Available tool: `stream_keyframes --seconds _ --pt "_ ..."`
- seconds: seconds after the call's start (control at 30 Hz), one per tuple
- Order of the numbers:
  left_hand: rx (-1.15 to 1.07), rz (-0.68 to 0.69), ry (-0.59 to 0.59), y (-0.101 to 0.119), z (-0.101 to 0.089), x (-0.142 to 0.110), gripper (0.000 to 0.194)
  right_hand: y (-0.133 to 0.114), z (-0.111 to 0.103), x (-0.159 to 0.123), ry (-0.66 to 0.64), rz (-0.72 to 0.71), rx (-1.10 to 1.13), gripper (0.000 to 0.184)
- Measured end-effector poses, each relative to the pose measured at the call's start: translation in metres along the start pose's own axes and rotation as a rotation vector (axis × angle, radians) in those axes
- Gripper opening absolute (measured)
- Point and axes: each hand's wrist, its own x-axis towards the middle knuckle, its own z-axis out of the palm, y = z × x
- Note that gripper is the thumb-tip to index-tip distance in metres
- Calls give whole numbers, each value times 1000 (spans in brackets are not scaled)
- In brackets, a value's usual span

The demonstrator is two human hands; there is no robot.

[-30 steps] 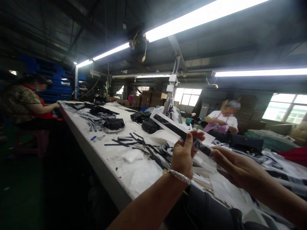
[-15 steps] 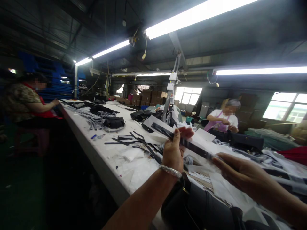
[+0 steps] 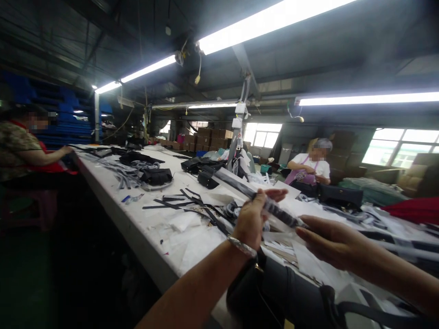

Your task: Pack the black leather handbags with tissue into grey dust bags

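Observation:
A black strap point(image 3: 281, 214), partly covered by a pale, translucent wrapping, slants between my hands above the table. My left hand point(image 3: 250, 221) is closed around its middle, thumb on top and some fingers extended past it. The lower right end is pinched between the thumb and fingers of my right hand point(image 3: 324, 237). Beyond my left hand, the strap's far end lies along a white sheet point(image 3: 224, 173). Below both hands rests a black bag point(image 3: 286, 278) with small gold-coloured metal parts.
The long white table point(image 3: 137, 217) carries loose black strips point(image 3: 178, 204), thin white sheets point(image 3: 195, 242) and several black bags point(image 3: 156, 176). Across it, a person in a purple apron point(image 3: 302, 173) handles something. Another person in red point(image 3: 51, 157) sits at the left edge.
My left hand slid toward the strap's far end, baring a longer stretch, then the hands came closer together again. The whole view has turned slightly to the right.

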Motion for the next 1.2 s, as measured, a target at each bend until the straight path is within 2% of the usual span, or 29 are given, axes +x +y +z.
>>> stream_keyframes --seconds 0.1,0.23,0.4,0.53,0.63,0.7,0.8,0.87,0.97,1.07,1.13,1.2 --pt "5 10 55 25 -15 19 33 14 -20 -19 -59 87 52 45" --pt "21 1 118 45 -33 36 30 47 -38 -44 -128 105 59 40" --pt "-22 -71 161 45 -40 38 33 85 -44 -64 -131 161 13 45" --pt "-108 -72 257 45 -40 38 37 95 -50 -76 -139 166 -97 44" --pt "-151 -34 301 50 -41 40 38 96 -48 -82 -50 106 -23 62" --pt "-163 -22 316 53 -42 42 38 93 -42 -81 -10 39 95 74" --pt "-133 -21 318 50 -36 38 37 72 -31 -74 136 -32 140 72" --pt "-98 -14 314 41 -25 31 35 47 -25 -64 315 -81 35 64" --pt "-65 -17 292 16 -3 18 32 4 -13 -43 516 -211 -298 58" --pt "-46 -63 193 -12 14 6 32 -24 3 -19 544 -325 -586 55" --pt "-55 -89 134 -24 18 1 33 -28 11 -5 497 -372 -658 48" --pt "-60 -74 130 -30 16 0 32 -24 14 4 479 -376 -657 51"
